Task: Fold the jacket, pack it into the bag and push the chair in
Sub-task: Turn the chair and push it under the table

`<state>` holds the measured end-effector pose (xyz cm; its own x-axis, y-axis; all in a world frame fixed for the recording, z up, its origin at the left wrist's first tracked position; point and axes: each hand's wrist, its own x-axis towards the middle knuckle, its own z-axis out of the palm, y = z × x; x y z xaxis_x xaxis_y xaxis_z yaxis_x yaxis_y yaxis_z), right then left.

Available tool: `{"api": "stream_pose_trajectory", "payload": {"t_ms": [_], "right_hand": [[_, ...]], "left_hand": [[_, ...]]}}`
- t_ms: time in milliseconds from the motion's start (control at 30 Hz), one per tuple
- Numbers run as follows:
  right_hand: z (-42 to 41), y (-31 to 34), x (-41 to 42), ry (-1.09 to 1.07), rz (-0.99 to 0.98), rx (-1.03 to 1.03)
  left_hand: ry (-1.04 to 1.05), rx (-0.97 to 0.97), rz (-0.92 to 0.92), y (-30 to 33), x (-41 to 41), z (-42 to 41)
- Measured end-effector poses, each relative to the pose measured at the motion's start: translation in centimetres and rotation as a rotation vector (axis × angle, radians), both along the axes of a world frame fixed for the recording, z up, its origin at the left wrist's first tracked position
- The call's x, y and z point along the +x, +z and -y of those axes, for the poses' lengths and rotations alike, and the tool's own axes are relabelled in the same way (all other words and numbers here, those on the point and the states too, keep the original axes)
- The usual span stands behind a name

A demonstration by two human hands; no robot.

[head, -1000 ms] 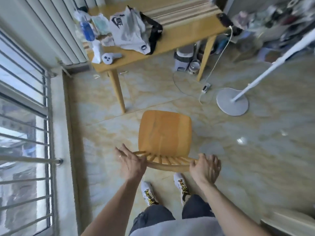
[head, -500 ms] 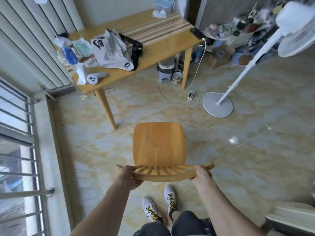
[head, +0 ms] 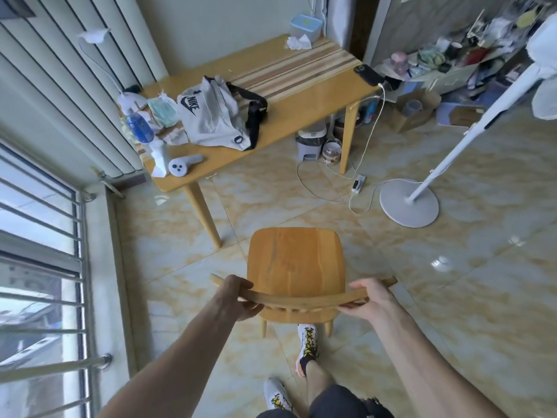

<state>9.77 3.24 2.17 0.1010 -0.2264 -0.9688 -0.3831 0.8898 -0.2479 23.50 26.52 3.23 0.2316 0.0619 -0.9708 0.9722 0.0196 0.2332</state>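
A wooden chair stands on the tiled floor in front of me, its seat facing the wooden table. My left hand grips the left end of the curved backrest rail. My right hand grips the right end of the same rail. A white Nike bag with a black strap lies on the table's left half, bulging. The jacket itself is not visible. The chair sits apart from the table, a gap of floor between them.
A standing fan's round base and pole are right of the chair, with a cable and power strip on the floor. Bins sit under the table. A barred window lines the left. Bottles and a controller crowd the table's left corner.
Both hands went from resting on the backrest rail to gripping it. My view rose and the chair shifted forward toward the table as I stepped after it.
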Motion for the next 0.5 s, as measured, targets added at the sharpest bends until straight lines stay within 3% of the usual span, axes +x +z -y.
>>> {"api": "stream_pose_trajectory", "payload": {"t_ms": [500], "right_hand": [[13.5, 3.9, 20.6, 0.069, 0.012, 0.095]], "left_hand": [[-0.023, 0.083, 0.071, 4.2, 19.5, 12.7]]}}
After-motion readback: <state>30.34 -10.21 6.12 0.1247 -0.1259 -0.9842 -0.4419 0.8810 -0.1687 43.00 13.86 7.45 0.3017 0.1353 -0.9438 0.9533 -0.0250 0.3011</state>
